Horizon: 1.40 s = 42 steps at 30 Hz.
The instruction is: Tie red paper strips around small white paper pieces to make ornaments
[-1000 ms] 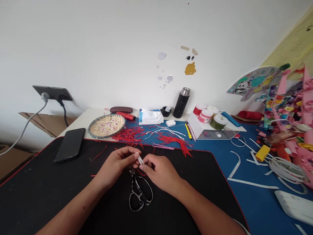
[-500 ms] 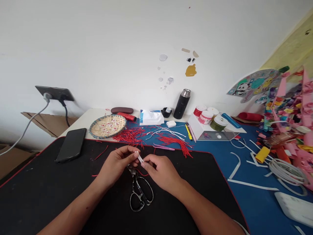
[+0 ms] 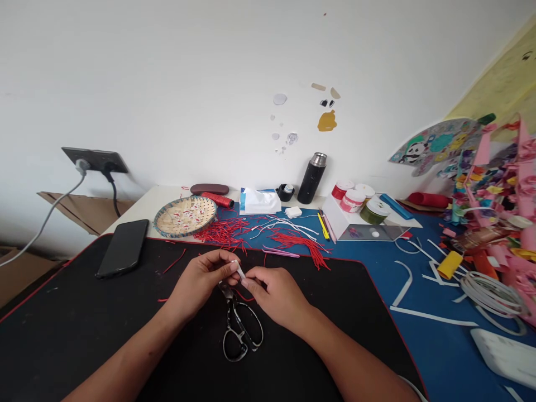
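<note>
Between my two hands is a small white strip point(image 3: 240, 271), perhaps paper; its ends are partly hidden by the fingers. My left hand point(image 3: 208, 274) is closed, pinching its upper end between thumb and fingers. Its lower end is pinched by my right hand point(image 3: 270, 289), also closed. Just below the hands, a pair of scissors point(image 3: 242, 332) with worn black handles lies on the black mat point(image 3: 167, 357), blades partly under the fingers. A red cord point(image 3: 246, 297) shows beside the blades.
Beyond the hands lie red cord pieces point(image 3: 226, 231), a woven basket point(image 3: 184, 216), purple tweezers point(image 3: 281, 253) and a tissue pack point(image 3: 260, 201). A phone point(image 3: 123, 248) rests at left. To the right are white strips point(image 3: 433, 316), jars point(image 3: 352, 201) and a coiled cable point(image 3: 489, 293).
Both hands stay in nearly the same place, still pinching the white strip. The strip looks turned very slightly between the fingers.
</note>
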Available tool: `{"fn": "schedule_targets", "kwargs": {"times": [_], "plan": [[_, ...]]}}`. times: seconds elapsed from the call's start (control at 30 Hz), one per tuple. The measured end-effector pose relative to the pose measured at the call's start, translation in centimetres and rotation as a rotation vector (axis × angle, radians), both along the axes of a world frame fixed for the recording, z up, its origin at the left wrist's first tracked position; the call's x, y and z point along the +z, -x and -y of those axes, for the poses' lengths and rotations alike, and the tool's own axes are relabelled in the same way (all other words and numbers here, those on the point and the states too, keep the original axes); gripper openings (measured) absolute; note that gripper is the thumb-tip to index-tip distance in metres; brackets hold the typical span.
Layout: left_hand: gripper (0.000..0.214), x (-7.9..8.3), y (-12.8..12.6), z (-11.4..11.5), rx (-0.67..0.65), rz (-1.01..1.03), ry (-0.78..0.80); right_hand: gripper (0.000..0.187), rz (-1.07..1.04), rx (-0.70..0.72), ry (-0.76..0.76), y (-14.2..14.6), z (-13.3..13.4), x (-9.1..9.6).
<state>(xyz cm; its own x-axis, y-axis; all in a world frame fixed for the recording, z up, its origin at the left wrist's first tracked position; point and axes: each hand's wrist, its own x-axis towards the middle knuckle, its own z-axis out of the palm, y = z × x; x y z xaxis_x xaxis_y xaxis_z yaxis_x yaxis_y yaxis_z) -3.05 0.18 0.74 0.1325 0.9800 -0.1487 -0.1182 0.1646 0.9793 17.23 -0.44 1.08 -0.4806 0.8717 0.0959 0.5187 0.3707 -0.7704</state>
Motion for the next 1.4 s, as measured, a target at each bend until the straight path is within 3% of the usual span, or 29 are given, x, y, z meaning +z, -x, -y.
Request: {"fn": "schedule_targets", "kwargs": {"times": [0.63,1.03,1.4], "plan": [[0.029,0.28,-0.68,0.37,-0.031,-0.045,-0.005,0.027,0.013,0.006,-0.025,0.07,0.09,0.00],[0.037,0.70,-0.57,0.53,-0.131,-0.126,-0.051,0.025,0.057,-0.012,-0.014,-0.07,-0.08,-0.14],[0.033,0.72,-0.63,0.70,-0.103,-0.248,-0.088,0.023,0.088,0.009,-0.013,0.03,-0.03,-0.17]]}}
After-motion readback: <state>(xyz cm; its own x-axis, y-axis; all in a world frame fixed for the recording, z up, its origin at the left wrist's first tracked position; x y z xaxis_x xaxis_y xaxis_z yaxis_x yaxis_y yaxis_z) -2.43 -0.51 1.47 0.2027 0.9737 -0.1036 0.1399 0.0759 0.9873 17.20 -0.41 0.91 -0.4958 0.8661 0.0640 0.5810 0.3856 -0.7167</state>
